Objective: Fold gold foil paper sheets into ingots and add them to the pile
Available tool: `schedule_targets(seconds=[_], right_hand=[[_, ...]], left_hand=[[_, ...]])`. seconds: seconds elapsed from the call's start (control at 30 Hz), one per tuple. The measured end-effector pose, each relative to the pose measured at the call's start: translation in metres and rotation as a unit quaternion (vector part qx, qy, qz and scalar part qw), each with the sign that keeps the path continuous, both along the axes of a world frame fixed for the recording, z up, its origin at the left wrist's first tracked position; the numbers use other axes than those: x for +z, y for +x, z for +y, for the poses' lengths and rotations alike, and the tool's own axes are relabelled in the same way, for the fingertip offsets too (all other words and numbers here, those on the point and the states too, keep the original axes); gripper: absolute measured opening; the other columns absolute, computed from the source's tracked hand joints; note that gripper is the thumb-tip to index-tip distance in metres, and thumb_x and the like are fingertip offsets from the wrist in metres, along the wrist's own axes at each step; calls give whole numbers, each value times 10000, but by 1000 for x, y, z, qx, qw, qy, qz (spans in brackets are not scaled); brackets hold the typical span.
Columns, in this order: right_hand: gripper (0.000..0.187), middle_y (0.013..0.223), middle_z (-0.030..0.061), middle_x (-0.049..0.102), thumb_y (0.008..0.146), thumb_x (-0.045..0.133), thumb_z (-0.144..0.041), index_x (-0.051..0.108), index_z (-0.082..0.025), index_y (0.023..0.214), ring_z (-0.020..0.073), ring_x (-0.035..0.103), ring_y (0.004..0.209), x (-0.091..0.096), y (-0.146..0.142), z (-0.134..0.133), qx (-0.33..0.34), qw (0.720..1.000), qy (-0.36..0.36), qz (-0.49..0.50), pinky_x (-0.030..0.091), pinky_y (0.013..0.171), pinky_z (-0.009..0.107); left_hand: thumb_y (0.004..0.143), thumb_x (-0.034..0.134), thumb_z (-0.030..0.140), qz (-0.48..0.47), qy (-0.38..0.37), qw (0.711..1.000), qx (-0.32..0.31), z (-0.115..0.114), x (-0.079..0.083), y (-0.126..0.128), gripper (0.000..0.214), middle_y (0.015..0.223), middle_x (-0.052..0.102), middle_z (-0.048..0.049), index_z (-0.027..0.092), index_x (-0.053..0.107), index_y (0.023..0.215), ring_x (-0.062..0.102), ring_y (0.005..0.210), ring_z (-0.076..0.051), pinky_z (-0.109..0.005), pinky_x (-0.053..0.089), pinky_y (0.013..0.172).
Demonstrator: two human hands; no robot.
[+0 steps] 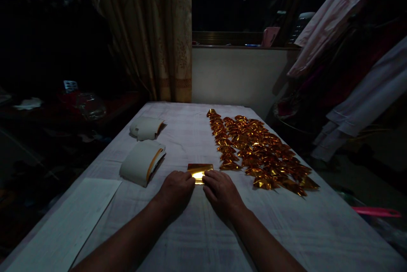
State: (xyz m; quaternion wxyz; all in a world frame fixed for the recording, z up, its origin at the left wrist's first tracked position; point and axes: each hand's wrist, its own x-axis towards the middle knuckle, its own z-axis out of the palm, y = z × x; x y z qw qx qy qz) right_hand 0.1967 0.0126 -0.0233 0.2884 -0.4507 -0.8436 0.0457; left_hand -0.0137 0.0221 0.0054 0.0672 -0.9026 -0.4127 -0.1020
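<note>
A shiny sheet of gold foil paper (pixel 199 167) lies on the cloth-covered table between my two hands, its near part folded and glaring brightly. My left hand (pixel 178 188) is closed on the sheet's left side, fingers bent over the edge. On the right side, my right hand (pixel 221 189) grips it with the fingers pressed together. Many folded gold foil pieces (pixel 254 147) lie in rows to the right, apart from my hands. To the left sit two curved stacks of pale paper, a nearer stack (pixel 140 162) and a farther stack (pixel 144 128), with orange showing at their edges.
A flat white board or sheet (pixel 66 225) lies at the table's left front. The tablecloth (pixel 197 238) is pale and checked. Clothes (pixel 375 85) hang at the right. A pink cup (pixel 270 36) stands on the window sill, and a curtain (pixel 165 39) hangs behind the table.
</note>
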Motion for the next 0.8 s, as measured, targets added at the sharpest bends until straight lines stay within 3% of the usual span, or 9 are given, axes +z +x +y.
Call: schedule_targets(seconds=[0.17,0.47,0.63,0.8], right_hand=[[333,1238,81,701,885,603,-167,663,-250,1201,255,613,1182,-1,1,2,2,1000,0,4,461,1009,440],[125,1012,51,728,935,605,-232,730,-243,939,216,630,943,1,9,-13,-44,999,-14,9,455,817,347],[117,891,30,686,921,612,-217,704,-230,849,199,593,870,3,13,-19,-72,996,-54,29,416,777,324],[137,806,17,640,908,626,-223,656,-219,775,189,576,821,3,11,-14,-102,992,-61,32,384,751,316]], left_hand=[[886,499,59,7,7,1000,-1,0,0,3,170,840,695,-78,160,634,903,656,727,-219,-354,498,664],[955,506,159,-41,35,998,31,-21,-6,2,175,795,665,-58,189,613,820,610,785,-221,-358,462,718],[1009,460,276,-92,-17,995,42,-30,-9,-8,249,819,662,-46,198,625,841,589,781,-212,-351,434,722],[1008,448,353,-123,-74,984,101,-26,-5,-9,307,816,667,-49,204,636,817,589,783,-218,-365,417,747]])
